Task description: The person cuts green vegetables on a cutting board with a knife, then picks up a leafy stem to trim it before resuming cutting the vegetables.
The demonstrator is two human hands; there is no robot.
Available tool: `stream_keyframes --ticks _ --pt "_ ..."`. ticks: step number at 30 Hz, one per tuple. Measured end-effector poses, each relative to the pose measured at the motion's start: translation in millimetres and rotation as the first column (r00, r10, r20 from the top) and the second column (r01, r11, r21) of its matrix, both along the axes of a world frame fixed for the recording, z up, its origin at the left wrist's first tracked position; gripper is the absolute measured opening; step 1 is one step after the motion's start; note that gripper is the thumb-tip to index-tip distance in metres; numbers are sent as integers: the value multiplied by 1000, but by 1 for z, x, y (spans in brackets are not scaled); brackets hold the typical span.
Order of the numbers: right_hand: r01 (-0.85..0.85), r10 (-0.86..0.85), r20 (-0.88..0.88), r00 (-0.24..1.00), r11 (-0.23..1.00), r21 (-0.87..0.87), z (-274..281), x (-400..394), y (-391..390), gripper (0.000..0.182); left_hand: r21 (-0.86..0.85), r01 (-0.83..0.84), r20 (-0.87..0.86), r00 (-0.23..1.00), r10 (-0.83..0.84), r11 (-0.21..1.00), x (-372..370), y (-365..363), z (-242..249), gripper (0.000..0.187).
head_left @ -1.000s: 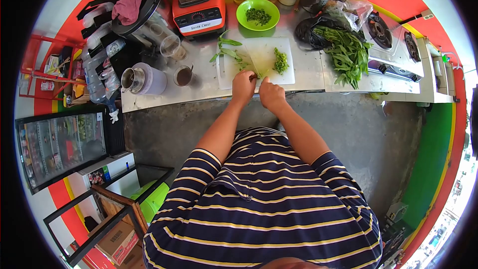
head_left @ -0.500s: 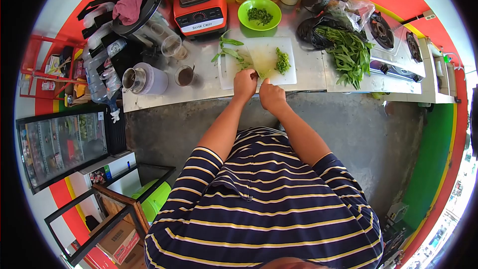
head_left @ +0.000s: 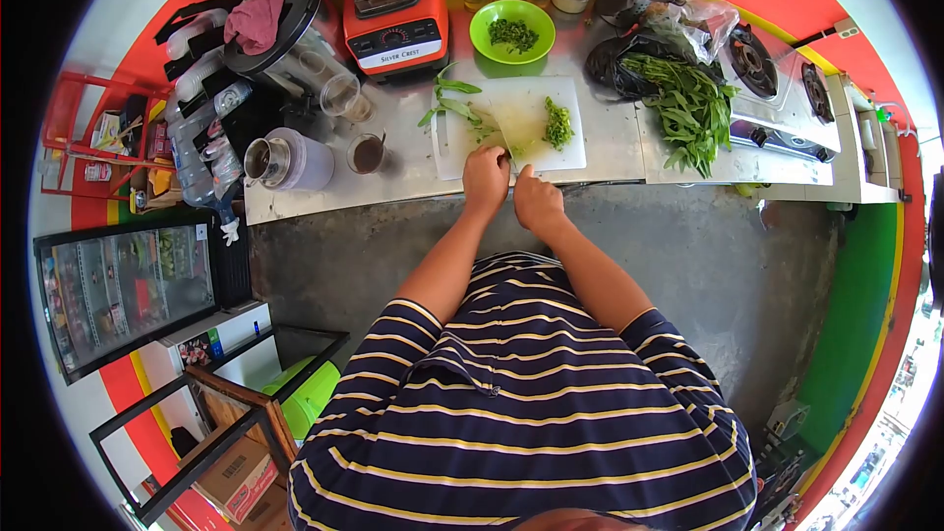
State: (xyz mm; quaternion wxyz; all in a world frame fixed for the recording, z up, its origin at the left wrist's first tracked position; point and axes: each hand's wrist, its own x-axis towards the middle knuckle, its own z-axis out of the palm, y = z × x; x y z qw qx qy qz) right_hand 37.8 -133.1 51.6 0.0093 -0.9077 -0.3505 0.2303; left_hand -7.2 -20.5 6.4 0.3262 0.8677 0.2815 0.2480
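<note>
Here at the steel counter (head_left: 413, 162), the right hand (head_left: 539, 203) has its fingers closed around the knife (head_left: 505, 128), the handle hidden, the blade angled over the white cutting board (head_left: 526, 88). The left hand (head_left: 486, 179) is right beside the blade at the board's near edge, fingers curled in tight; what they may be pinching, I cannot tell. Chopped greens (head_left: 558, 125) sit in a little heap on the right side of the board, and leafy stems (head_left: 456, 105) lie across its left side. Beyond the board, more cut greens (head_left: 513, 34) fill the bottom of the green bowl (head_left: 512, 54). Over to the right, a big leafy bunch (head_left: 690, 118) spills from a black bag (head_left: 612, 67).
</note>
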Motion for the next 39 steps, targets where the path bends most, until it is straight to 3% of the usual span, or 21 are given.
stream_keyframes --ticks 6,15,28,34,39 --pt "-25 24 -27 999 999 -21 5 11 13 29 -169 1 -26 1000 -5 986 2 2 11 7" --pt "6 -6 -28 1000 1000 1 1 1 7 28 0 58 34 998 -58 998 -2 0 2 8" --pt "-28 28 9 1000 1000 10 -1 0 7 31 17 40 25 999 -41 999 -5 -1 -3 10" --pt "-34 31 -73 997 999 -40 10 3 8 32 -12 120 6 993 -120 993 -10 3 -4 10" --pt "14 -14 -100 995 1000 1 3 2 3 31 -7 15 27 1000 -14 1000 -7 -1 -2 8"
